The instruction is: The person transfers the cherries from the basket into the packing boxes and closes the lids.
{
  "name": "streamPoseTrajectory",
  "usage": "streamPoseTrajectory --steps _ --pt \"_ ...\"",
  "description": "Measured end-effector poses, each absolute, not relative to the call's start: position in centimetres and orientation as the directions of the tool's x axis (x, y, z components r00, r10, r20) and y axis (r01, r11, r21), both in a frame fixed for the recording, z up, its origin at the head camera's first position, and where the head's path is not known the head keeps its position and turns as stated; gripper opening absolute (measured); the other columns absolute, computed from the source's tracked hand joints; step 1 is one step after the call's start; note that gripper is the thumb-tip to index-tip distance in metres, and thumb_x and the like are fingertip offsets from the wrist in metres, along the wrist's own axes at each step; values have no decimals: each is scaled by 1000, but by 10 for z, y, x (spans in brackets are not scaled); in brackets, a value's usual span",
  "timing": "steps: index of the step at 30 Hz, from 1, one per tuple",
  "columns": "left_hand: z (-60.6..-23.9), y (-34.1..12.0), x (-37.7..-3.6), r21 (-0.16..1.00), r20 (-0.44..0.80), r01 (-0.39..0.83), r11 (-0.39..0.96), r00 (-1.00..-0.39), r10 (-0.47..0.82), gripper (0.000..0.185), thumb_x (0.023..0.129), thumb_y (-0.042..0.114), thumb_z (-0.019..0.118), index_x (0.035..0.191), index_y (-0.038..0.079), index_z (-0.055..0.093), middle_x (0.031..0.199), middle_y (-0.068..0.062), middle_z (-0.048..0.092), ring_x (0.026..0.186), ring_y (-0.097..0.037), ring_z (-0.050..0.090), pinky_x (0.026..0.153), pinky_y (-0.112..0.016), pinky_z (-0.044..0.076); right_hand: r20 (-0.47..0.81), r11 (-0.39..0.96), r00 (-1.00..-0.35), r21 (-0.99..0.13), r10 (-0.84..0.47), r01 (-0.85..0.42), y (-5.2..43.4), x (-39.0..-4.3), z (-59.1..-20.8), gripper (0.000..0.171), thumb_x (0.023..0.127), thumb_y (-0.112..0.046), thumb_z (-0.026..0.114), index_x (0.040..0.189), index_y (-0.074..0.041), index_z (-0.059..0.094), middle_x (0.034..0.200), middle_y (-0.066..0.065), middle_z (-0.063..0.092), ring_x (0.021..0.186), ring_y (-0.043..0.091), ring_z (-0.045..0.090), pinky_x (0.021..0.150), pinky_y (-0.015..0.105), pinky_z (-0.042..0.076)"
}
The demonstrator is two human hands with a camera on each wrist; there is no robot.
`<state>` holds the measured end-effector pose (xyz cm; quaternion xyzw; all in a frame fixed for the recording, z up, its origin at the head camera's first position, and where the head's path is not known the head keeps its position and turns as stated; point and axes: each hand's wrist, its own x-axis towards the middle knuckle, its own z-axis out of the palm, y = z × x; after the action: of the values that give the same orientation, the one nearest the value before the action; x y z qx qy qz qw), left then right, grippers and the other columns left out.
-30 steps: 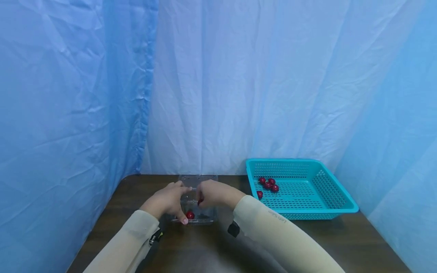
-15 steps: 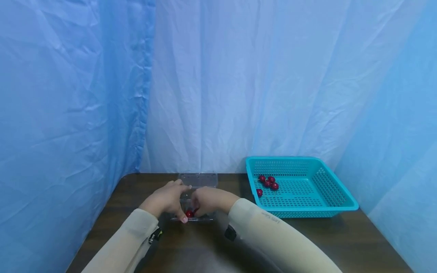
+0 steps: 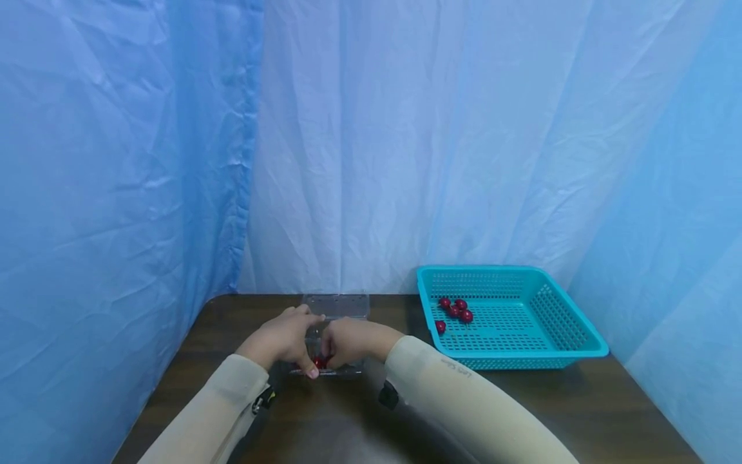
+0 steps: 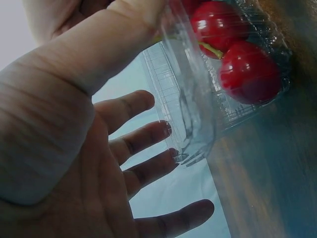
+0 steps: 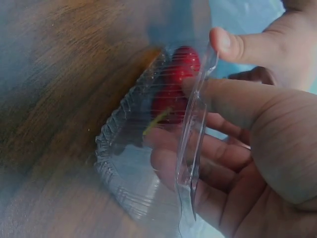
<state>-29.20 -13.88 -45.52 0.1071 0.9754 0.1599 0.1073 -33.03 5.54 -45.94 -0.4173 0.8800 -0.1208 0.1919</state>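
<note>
A clear plastic clamshell box (image 5: 185,181) rests on the table, its lid (image 3: 339,305) folded back behind it. My left hand (image 3: 284,338) holds the box's left end, thumb at the front rim and fingertips against the outer wall. Inside the box, my right hand (image 3: 358,341) pinches a dark red cherry (image 5: 168,106) with a green stem, thumb on one side and fingers on the other. More cherries lie right beside it, among them a shiny one (image 4: 250,72) seen through the plastic in the left wrist view. From the head, the hands partly cover them.
To the right stands a turquoise plastic basket (image 3: 522,362) with perforated walls. Several cherries (image 3: 466,316) lie at its left end. Both stand on a dark wooden table (image 3: 324,425), with pale blue curtains (image 3: 382,161) hanging behind and along the sides.
My right hand has lowered the cherry into the box, down beside the one lying there, and shifted slightly left. My left hand stays in place on the box.
</note>
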Motion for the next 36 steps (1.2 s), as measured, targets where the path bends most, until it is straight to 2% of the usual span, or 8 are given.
streamPoseTrajectory --steps 4,6,8,12,20,24,31,36 --pt "-457 -138 -294 341 -180 167 925 -954 238 119 64 41 114 167 21 59 163 -16 56 146 -39 54 109 -66 62 -253 632 -581 -379 -773 -676 58 -332 -458 6 102 -17 86 99 -20 82 85 -11 77 74 5 73 70 20 62" --pt "-458 -138 -295 345 -186 155 926 -955 229 119 64 41 114 167 21 58 163 -16 56 147 -39 54 110 -67 61 -257 639 -587 -382 -768 -668 61 -331 -456 2 103 -18 85 104 -19 83 88 -11 78 77 5 73 72 21 63" --pt "-459 -138 -296 347 -189 144 927 -957 219 119 64 40 114 168 22 58 164 -15 55 147 -39 54 110 -68 61 -259 645 -594 -386 -762 -659 64 -331 -449 6 104 -20 84 110 -18 84 93 -10 79 80 5 74 76 23 65" --pt "-462 -137 -298 345 -195 125 930 -960 201 120 63 40 114 168 24 58 166 -15 54 148 -40 53 111 -69 61 -238 663 -625 -387 -743 -641 75 -334 -428 14 106 -22 82 118 -17 85 105 -7 82 89 5 75 86 28 68" --pt "-461 -140 -296 320 -209 106 941 -961 180 124 62 44 113 170 23 55 176 -18 45 157 -44 46 118 -72 54 -180 657 -649 -407 -739 -635 107 -349 -379 16 111 -22 76 121 -13 84 117 1 83 108 16 78 101 40 68" --pt "-461 -141 -296 319 -201 92 943 -966 162 124 62 43 113 170 23 55 180 -21 40 162 -48 42 121 -74 51 -141 671 -676 -373 -724 -641 126 -360 -360 17 112 -23 74 123 -13 83 123 3 82 117 21 77 106 45 66" --pt "-461 -141 -294 324 -196 91 941 -967 161 124 62 40 113 170 22 55 183 -22 35 167 -51 35 123 -75 49 -140 801 -824 -371 -549 -470 170 -386 -344 22 108 -28 80 123 -12 81 123 8 81 107 24 76 100 43 68" --pt "-462 -141 -295 335 -190 88 938 -969 159 123 61 40 114 169 22 57 180 -21 42 164 -49 40 121 -75 51 -170 834 -865 -404 -472 -376 212 -409 -350 29 109 -28 78 129 -6 79 121 14 82 105 31 80 95 43 69"
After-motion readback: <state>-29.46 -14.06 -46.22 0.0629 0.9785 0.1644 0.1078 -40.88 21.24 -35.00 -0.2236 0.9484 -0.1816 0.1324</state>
